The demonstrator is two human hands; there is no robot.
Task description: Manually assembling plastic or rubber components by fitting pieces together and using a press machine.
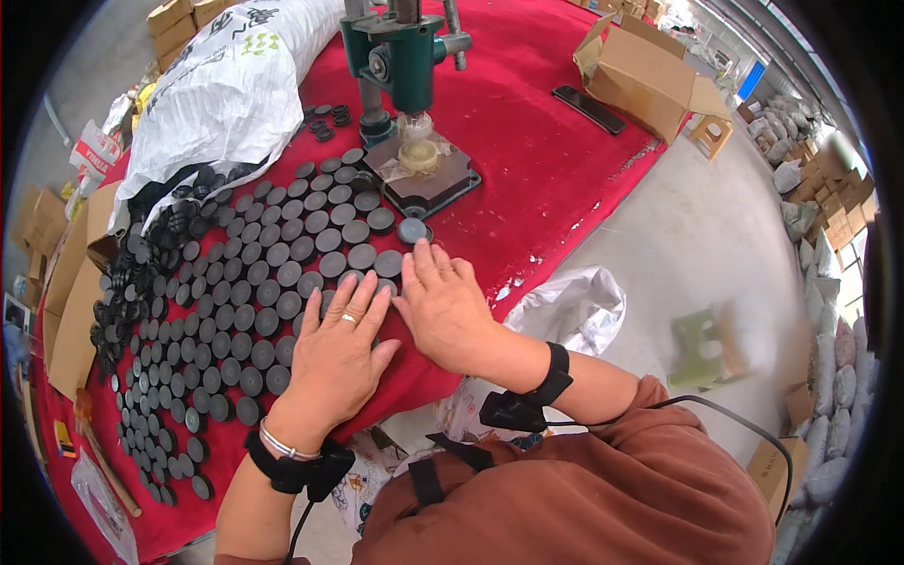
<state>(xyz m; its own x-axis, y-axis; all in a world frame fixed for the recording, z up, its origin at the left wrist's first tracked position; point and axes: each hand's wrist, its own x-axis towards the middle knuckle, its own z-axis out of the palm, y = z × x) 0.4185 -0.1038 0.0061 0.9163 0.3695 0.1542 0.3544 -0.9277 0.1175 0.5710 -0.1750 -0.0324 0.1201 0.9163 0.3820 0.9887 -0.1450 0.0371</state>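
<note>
Many dark grey round caps (242, 347) lie spread in rows over the red cloth. My left hand (334, 367) rests flat at their near right edge, fingers extended over several caps, with a ring on one finger. Beside it, my right hand (443, 311) also lies with fingers stretched forward. Its fingertips reach just below a single cap (412, 231) at the press's base; whether they touch it I cannot tell. A green hand press (400, 56) stands beyond, with a cream round fixture (419, 157) on its dark base plate (436, 188).
A white woven sack (226, 104) spills more caps at the left, beside a cardboard box (71, 292). A phone (589, 109) and an open carton (636, 80) are at the far right. A wooden-handled tool (108, 461) lies near left. A white bag (574, 311) hangs by the table edge.
</note>
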